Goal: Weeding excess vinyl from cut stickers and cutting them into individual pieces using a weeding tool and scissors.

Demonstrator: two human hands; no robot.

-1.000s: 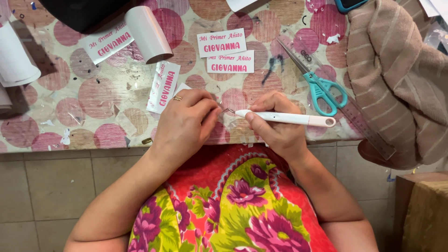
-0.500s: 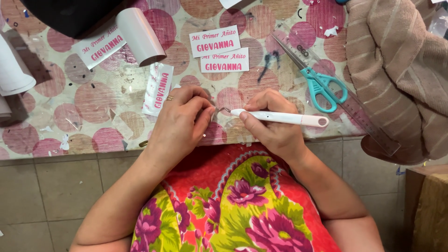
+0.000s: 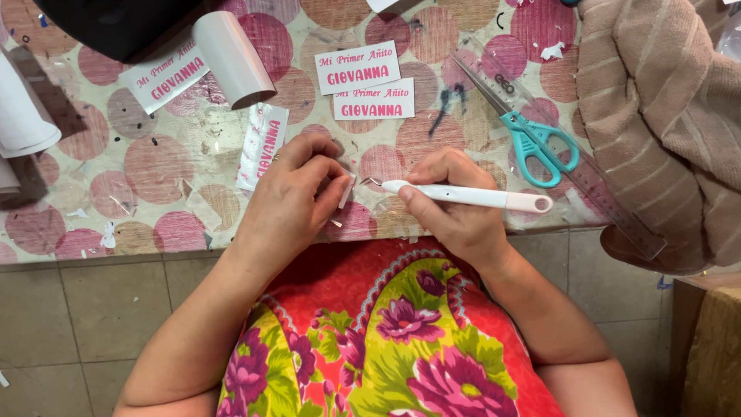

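Note:
My left hand (image 3: 297,197) pinches a small white sticker piece (image 3: 346,190) at the table's front edge. My right hand (image 3: 448,212) grips a white craft knife (image 3: 471,197) lying sideways, with its thin metal tip pointing left and almost touching the sticker piece. Both hands hover over a tablecloth with pink circles (image 3: 154,162). A curled white label with pink lettering (image 3: 262,145) lies just beyond my left hand.
Two flat white labels with pink lettering (image 3: 363,83) lie further back, another label (image 3: 166,77) to the left. A white roll (image 3: 231,58) and a second roll (image 3: 23,108) sit back left. Teal scissors (image 3: 529,135), a clear ruler (image 3: 594,185) and a striped beige cloth (image 3: 664,116) lie right.
My hands have drawn slightly apart; the knife tip has pulled away from the sticker piece, which my left hand now holds up between its fingers.

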